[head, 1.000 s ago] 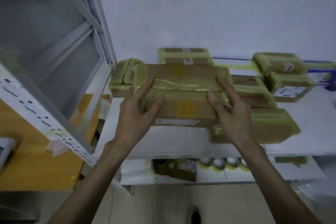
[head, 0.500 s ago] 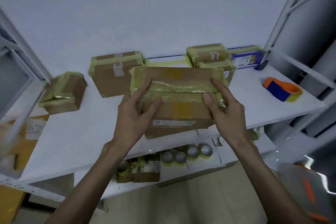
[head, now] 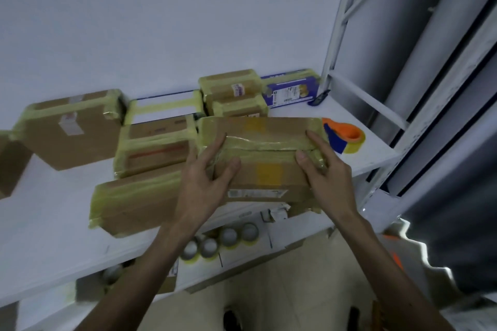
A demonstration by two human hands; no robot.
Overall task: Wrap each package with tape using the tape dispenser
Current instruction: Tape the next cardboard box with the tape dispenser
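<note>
I hold a flat brown cardboard package (head: 269, 161) banded with yellowish tape over the right part of the white shelf (head: 53, 223). My left hand (head: 207, 185) grips its left end, with the index finger and thumb lying on the top face. At the right end my right hand (head: 326, 177) grips it the same way. A white label shows on the package's near edge. The tape dispenser (head: 343, 137), orange and blue with a yellow roll, lies on the shelf just behind the package's right end, and neither hand touches it.
Several taped packages (head: 150, 153) crowd the shelf to the left and behind, with a blue box (head: 290, 88) at the back wall. Tape rolls (head: 228, 236) sit on the lower shelf. A white rack upright (head: 338, 35) stands at right.
The view has swung to the right. Both hands have carried the package rightward along the shelf, so it now lies close in front of the tape dispenser. The grip looks unchanged.
</note>
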